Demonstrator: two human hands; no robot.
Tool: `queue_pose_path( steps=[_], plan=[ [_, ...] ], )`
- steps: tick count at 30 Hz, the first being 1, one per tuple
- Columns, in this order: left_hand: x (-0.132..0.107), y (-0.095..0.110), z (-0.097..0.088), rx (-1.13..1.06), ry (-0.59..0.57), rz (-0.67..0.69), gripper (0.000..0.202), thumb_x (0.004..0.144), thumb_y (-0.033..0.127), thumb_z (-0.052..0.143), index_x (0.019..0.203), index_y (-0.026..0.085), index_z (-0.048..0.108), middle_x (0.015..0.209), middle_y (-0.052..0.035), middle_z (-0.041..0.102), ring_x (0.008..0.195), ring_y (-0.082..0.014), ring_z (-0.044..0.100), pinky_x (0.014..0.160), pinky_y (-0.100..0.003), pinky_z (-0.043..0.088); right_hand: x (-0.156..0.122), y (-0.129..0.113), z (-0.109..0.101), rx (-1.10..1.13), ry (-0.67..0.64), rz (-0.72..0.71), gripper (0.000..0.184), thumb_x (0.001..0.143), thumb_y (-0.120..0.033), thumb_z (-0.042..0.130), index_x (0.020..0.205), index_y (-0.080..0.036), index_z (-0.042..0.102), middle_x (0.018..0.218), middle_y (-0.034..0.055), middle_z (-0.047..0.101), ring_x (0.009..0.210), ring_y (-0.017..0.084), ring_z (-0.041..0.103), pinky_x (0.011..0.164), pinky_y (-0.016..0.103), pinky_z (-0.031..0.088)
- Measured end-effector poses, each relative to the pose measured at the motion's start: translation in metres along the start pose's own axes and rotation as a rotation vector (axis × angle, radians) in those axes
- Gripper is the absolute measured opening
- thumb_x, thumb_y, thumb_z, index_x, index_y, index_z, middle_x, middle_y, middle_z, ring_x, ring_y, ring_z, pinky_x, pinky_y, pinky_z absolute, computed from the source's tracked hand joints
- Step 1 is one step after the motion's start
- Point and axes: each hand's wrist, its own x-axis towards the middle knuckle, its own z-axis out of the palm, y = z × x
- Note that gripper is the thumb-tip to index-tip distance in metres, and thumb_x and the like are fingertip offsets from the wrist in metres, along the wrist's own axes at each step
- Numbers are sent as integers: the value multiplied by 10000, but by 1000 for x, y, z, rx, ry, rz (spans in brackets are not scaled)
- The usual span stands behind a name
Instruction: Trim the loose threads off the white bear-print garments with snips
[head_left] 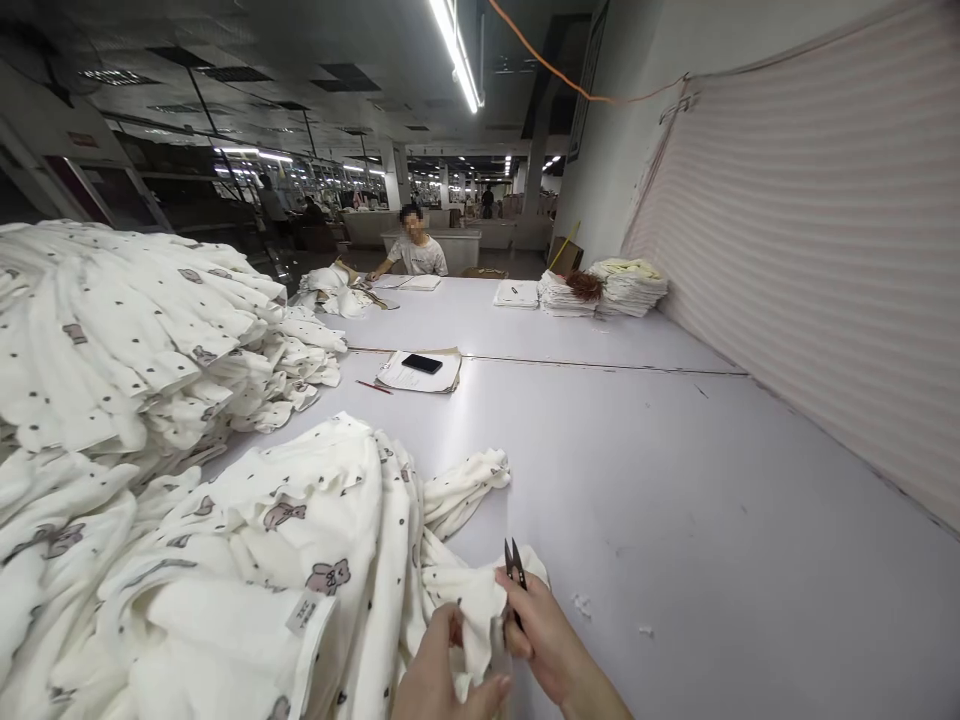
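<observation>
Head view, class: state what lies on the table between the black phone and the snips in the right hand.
In the head view, bare table comes first, then a bunched sleeve of the bear-print garment lies before the snips.

Garment (465, 600): soft white cloth is looking matt and lightly napped at the table's near edge; its grey-pink print is sitting flat in the weave
Snips (514, 565): dark metal blades are giving off a dull gleam over the table's near edge
Table (675, 480): smooth pale top is showing a faint satin sheen
Pile (135, 340): the same matt dotted cloth is heaping on the table's left side
Phone (421, 364): glossy black face is lying mid-table; matt paper sheets (397, 378) are lying beneath it
Wall covering (825, 250): striped matt fabric is hanging along the table's right side
</observation>
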Motion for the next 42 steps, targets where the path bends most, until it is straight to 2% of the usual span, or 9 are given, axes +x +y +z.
queue_pose_path(
  steps=[5, 8, 12, 19, 21, 24, 31, 35, 42],
  plan=[
    [2, -11, 10, -40, 314, 290, 134, 875, 277, 411, 920, 215, 521, 990, -79, 552, 770, -202, 584, 695, -309, 442, -19, -17, 8, -10, 57, -64, 308, 863, -500, 494, 811, -197, 507, 528, -115, 339, 344, 36, 208, 354, 173, 184],
    [-1, -24, 6, -91, 298, 501, 156, 871, 180, 365, 753, 220, 459, 837, -34, 504, 685, -164, 526, 633, -259, 411, -18, -21, 3, -96, 143, -163, 234, 819, -438, 573, 825, -205, 552, 558, -75, 443, 458, 100, 418, 454, 200, 360],
    [-1, -33, -3, -101, 285, 617, 205, 861, 141, 408, 677, 220, 369, 715, 7, 428, 624, -144, 449, 579, -233, 357, -28, -16, -6, -307, 240, -366, 177, 812, -365, 584, 926, -234, 616, 999, 59, 608, 902, 218, 581, 749, 275, 469],
    [-4, -31, -2, -111, 296, 686, 180, 867, 101, 387, 729, 215, 402, 839, -21, 492, 692, -134, 489, 627, -224, 380, -58, -16, -12, -478, -30, -435, 176, 829, -247, 591, 994, -243, 651, 877, 33, 623, 807, 184, 618, 734, 238, 484],
    [-5, -30, -1, -135, 287, 670, 184, 875, 122, 376, 718, 215, 399, 851, -26, 512, 693, -137, 497, 624, -227, 382, -58, -18, -7, -467, -7, -467, 84, 833, -282, 590, 838, -220, 647, 774, 16, 591, 711, 167, 583, 658, 226, 461],
    [-6, -26, -4, -177, 235, 586, 177, 888, 180, 400, 715, 218, 412, 749, 0, 494, 640, -137, 479, 593, -228, 371, -58, -17, -1, -299, 7, -414, 240, 863, -387, 534, 711, -203, 559, 656, -12, 539, 618, 144, 519, 588, 215, 424],
    [-7, -8, -9, -346, 232, 318, 188, 880, 370, 507, 923, 210, 594, 855, -42, 615, 792, -193, 580, 679, -248, 455, -66, -4, -10, -311, 112, -365, 233, 803, -420, 606, 869, -209, 680, 817, 31, 673, 780, 195, 627, 715, 236, 477],
    [-5, -2, -9, -430, 196, 316, 216, 851, 394, 555, 896, 205, 648, 845, -47, 625, 818, -202, 584, 726, -260, 453, -61, -3, -5, -351, 141, -344, 243, 842, -405, 574, 921, -235, 730, 896, 51, 720, 852, 216, 664, 749, 242, 509],
    [11, -10, -3, -860, -19, -146, 457, 665, 591, 695, 805, 166, 602, 571, 50, 514, 528, -108, 449, 546, -201, 341, -43, -4, 17, -327, 226, -561, 175, 798, -254, 636, 965, -213, 671, 927, 56, 701, 883, 204, 666, 772, 237, 531]
  ],
)
